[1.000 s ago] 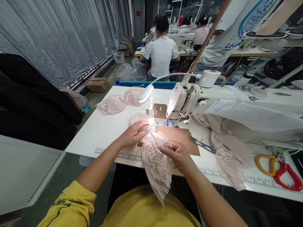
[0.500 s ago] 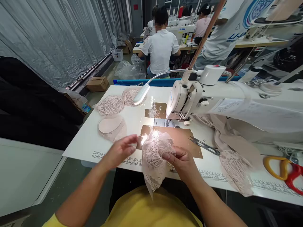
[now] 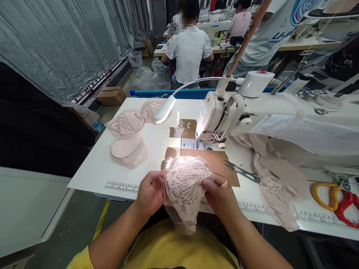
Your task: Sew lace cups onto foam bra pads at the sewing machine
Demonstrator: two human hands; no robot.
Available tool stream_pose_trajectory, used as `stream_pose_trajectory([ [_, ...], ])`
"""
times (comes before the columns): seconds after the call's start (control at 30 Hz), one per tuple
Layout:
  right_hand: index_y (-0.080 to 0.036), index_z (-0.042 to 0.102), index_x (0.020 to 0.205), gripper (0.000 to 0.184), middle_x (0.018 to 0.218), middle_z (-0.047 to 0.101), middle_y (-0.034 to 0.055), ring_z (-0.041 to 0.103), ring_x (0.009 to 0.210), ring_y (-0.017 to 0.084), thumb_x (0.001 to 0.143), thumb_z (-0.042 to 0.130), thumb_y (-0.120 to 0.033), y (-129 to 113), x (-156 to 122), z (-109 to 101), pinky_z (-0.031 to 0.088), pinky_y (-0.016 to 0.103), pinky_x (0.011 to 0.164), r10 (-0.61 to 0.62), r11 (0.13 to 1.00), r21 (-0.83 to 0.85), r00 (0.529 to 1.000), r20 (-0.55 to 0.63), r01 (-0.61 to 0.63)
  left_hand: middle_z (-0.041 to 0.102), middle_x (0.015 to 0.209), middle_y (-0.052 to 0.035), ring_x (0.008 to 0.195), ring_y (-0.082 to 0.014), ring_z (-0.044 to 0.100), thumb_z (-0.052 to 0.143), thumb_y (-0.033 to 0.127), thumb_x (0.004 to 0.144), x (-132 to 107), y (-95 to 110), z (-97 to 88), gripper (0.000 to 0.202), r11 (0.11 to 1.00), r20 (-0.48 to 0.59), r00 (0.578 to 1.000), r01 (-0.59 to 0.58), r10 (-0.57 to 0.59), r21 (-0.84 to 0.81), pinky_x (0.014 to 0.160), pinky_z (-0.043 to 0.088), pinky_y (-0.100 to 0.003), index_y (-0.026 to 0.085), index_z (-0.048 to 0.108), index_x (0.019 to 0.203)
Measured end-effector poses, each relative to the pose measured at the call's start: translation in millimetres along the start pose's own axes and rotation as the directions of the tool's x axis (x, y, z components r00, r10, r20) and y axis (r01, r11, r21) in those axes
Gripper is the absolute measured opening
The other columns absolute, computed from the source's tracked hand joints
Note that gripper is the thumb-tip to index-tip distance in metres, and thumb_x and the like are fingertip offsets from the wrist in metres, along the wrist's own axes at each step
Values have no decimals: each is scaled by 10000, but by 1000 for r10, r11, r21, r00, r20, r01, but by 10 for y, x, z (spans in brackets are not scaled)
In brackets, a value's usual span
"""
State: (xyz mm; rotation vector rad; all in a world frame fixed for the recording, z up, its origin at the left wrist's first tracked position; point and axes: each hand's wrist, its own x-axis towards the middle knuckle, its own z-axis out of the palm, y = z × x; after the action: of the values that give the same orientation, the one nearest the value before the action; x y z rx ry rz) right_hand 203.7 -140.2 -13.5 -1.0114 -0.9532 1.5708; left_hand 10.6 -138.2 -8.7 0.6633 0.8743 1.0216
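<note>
Between my two hands, over the table's front edge, is a pale pink lace bra cup (image 3: 186,183) with sheer mesh trailing from its lower end. My left hand (image 3: 151,190) grips its left edge, fingers curled behind the fabric. On the other side my right hand (image 3: 220,190) pinches the lace between thumb and fingers. Just beyond the cup stands a white sewing machine (image 3: 213,116), its needle area lit. A foam cup piece on mesh (image 3: 127,149) lies to the left, and finished-looking lace cups (image 3: 127,122) rest behind it.
Thread snips (image 3: 242,172) lie right of the cup. Further right are more lace pieces (image 3: 279,201) and scissors with yellow and red handles (image 3: 327,196). A lamp (image 3: 165,109) on a bent neck hangs over the table (image 3: 92,168). Co-workers (image 3: 187,52) sit beyond.
My left hand, earlier apart from the fabric, has moved right and taken hold of the cup's left edge. The lace cup is now spread wider, its rounded lace face showing.
</note>
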Motion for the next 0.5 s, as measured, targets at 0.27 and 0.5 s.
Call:
stream_pose_trajectory([
  [0.27, -210, 727, 697, 201, 654, 654, 7, 571, 630, 174, 770, 692, -394, -59, -17, 55, 470, 295, 624, -95, 930, -335, 980, 174, 150, 706, 1024, -60, 1043, -252, 626, 605, 421, 851, 66, -18, 142, 352, 980, -127, 989, -97, 76, -172, 930, 478, -349, 171, 645, 1096],
  [0.5, -224, 676, 712, 189, 721, 654, 4, 580, 694, 171, 700, 763, -391, 115, 23, -1, 493, 298, 674, -80, 997, -12, 996, -37, 79, 705, 868, -93, 905, -251, 652, 427, 614, 875, 113, -99, 6, 558, 952, -40, 992, 106, -122, -287, 850, 493, -373, 130, 658, 1029],
])
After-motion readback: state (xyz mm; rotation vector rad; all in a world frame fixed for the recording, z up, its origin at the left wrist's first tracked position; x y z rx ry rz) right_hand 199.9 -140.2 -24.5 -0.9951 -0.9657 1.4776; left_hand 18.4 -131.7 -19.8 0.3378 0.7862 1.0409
